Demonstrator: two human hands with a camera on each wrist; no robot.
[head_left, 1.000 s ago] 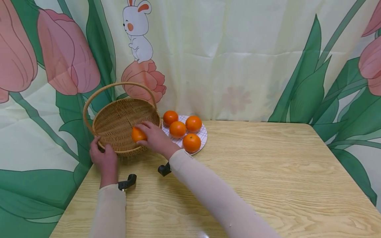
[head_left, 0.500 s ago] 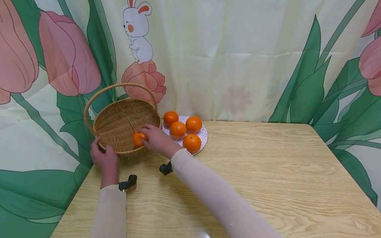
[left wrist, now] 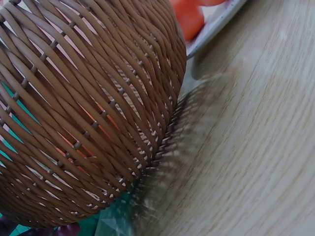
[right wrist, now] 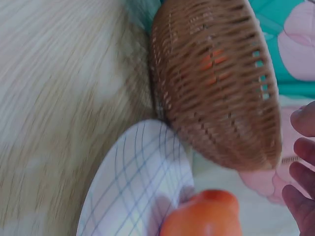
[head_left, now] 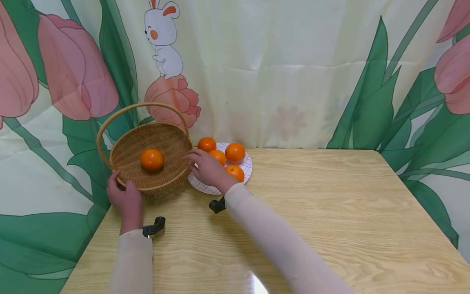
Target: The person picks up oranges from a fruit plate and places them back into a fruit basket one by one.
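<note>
A wicker basket [head_left: 170, 136] with a tall arched handle stands at the left, tilted toward me. One orange [head_left: 152, 159] lies inside it. At the basket's near left rim, my left hand [head_left: 126, 200] holds the edge between thumb and fingers; in the left wrist view the woven wall [left wrist: 88, 108] hides most of the fingers. My right hand [head_left: 211, 169] hovers beside the basket's right rim, above a checked plate [head_left: 205, 189], its fingers extended and holding nothing. Several oranges [head_left: 235, 152] sit on that plate, partly hidden behind the hand. In the right wrist view, fingers [right wrist: 302, 167] show at the right edge.
A light wooden table [head_left: 312, 204] stretches to the right and front. Behind it hangs a curtain [head_left: 286, 73] printed with tulips and a rabbit. The plate touches or nearly touches the basket's right side. Each wrist carries a black camera mount [head_left: 154, 226].
My right hand has let go of the orange inside the basket and moved right, out over the plate. The orange now lies farther left in the basket. My left hand stays at the rim.
</note>
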